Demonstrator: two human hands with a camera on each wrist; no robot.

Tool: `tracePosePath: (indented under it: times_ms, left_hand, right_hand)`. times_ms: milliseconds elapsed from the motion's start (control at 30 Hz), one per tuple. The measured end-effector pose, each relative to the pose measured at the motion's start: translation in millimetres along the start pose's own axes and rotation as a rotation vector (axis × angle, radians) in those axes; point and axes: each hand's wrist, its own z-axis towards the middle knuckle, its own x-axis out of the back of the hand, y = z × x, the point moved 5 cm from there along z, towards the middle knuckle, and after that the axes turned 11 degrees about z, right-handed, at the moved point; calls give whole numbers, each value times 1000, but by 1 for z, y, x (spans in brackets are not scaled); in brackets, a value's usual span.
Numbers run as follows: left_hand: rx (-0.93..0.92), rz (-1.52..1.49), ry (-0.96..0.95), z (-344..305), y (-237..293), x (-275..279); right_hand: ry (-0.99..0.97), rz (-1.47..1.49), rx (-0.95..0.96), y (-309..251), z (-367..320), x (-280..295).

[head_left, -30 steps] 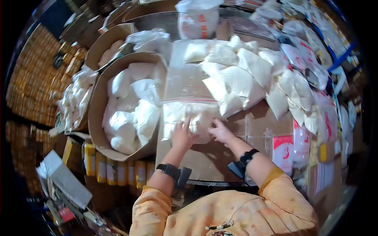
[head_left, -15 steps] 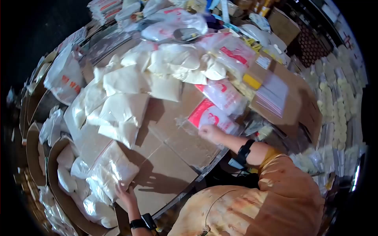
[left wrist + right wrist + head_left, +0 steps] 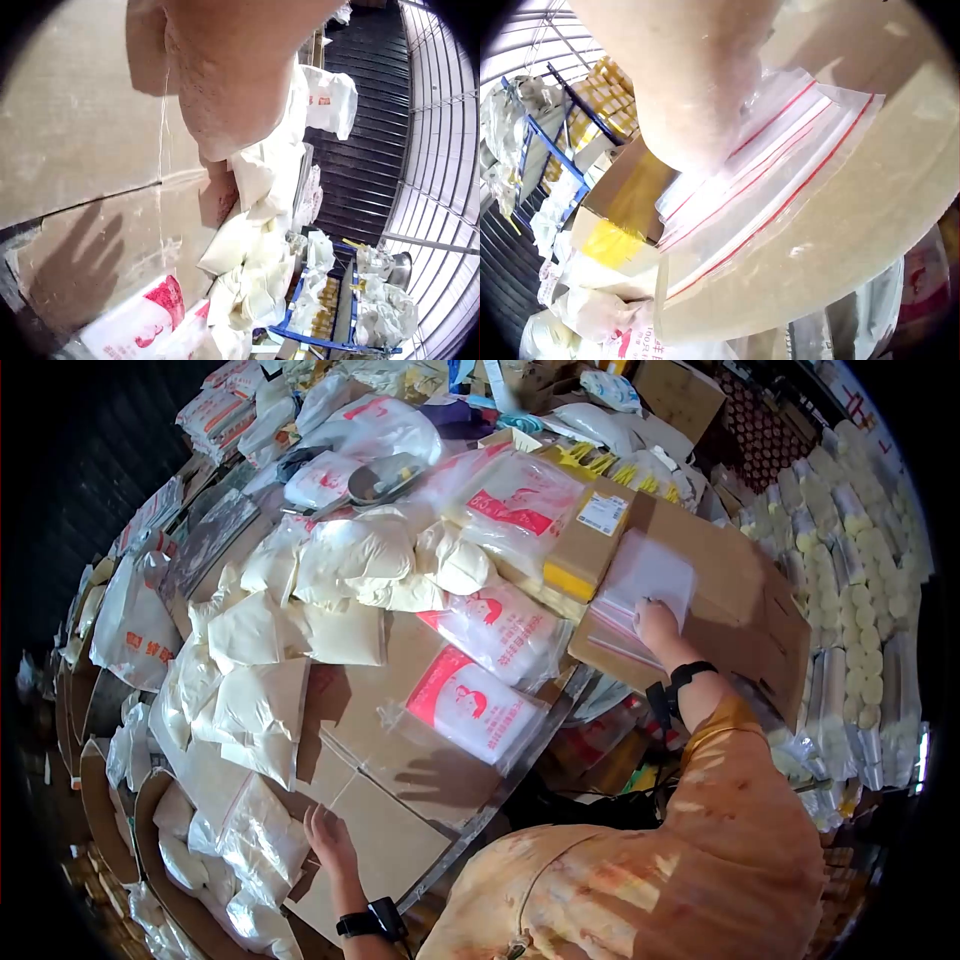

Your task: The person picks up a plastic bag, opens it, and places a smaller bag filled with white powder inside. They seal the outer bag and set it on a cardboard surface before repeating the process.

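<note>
My left hand (image 3: 332, 845) hovers with fingers spread beside a filled clear bag (image 3: 262, 835) at the table's lower left. The left wrist view has the base of that hand (image 3: 232, 75) and the spread-finger shadow on the cardboard. Over at the right, my right hand (image 3: 660, 628) is at a stack of flat clear zip bags (image 3: 650, 570) on a cardboard box; its fingertips are unclear. In the right wrist view, the hand (image 3: 690, 82) covers part of the red-striped bags (image 3: 780, 180), hiding its fingers.
Plump cream-white bags (image 3: 250, 700) are heaped on the table. Red-and-white printed packs (image 3: 475, 705) lie near its front edge. A carton with yellow tape (image 3: 590, 540) stands beside the zip bags. An open carton (image 3: 150, 810) of white bags is at lower left.
The view has swung to the right. My right hand has moved from the filled bag, past the printed packs, to the zip bags. My left hand has come away from the filled bag.
</note>
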Motion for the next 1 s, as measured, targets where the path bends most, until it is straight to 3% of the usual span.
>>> tracePosePath:
  times_ms: [100,200,300,467,533,633,733,767,867,933,1000]
  left_hand:
    - [-22,43,-54,5,27,-11]
    - [-104,31,-87,14,69,-8]
    - [-141,-30,-91,17,90,-10]
    - [-171,-100,-76,21,110,-9]
    - [-160,-111,-81,20,111,-11]
    - [-154,-120,-81,18,114,-7]
    - [-152,-111,-86,11,115,1]
    - [-155,-108,-86,10,115,2]
    - [-1,-134,-168,5,103,-2]
    - [21,-328,-245,8,141,6]
    - [14,-509,-314,12,162,-2]
  right_hand:
    - [-4,38,-25,27,2,-10]
    - [-27,267,-80,35,2,11]
    - [-72,665,-259,65,6,3]
    - [133,269,153,18,-17,38]
    - [81,172,167,20,-17,24]
    - [-161,165,-80,42,-6,0]
    - [-47,314,-107,65,-2,9]
    - [192,353,-49,68,-2,17]
    - [364,691,-26,-2,-10,106]
    - [221,1155,74,-52,-4,117]
    - [-152,1507,94,-145,-28,135]
